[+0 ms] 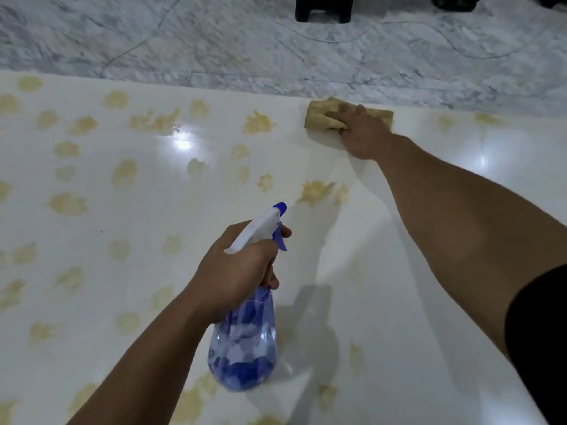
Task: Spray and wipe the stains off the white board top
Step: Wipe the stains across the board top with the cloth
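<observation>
Both hands' fingers curled: left [236, 268] round spray bottle [245, 338], right [365, 133] on cloth [322, 116].

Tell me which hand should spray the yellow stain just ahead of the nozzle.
Left. The left hand already grips the spray bottle, nozzle aimed toward that stain. The right hand is busy holding the cloth at the board's far edge.

Pretty much the whole left half of the surface [92, 185] is sitting open, nothing on it but flat yellowish stains [68, 204], so a hand is passing anywhere there. The right hand [363, 133] with the cloth [322, 116] is blocking the far edge, and the spray bottle [245, 326] in the left hand [236, 268] is hanging over the near middle.
</observation>
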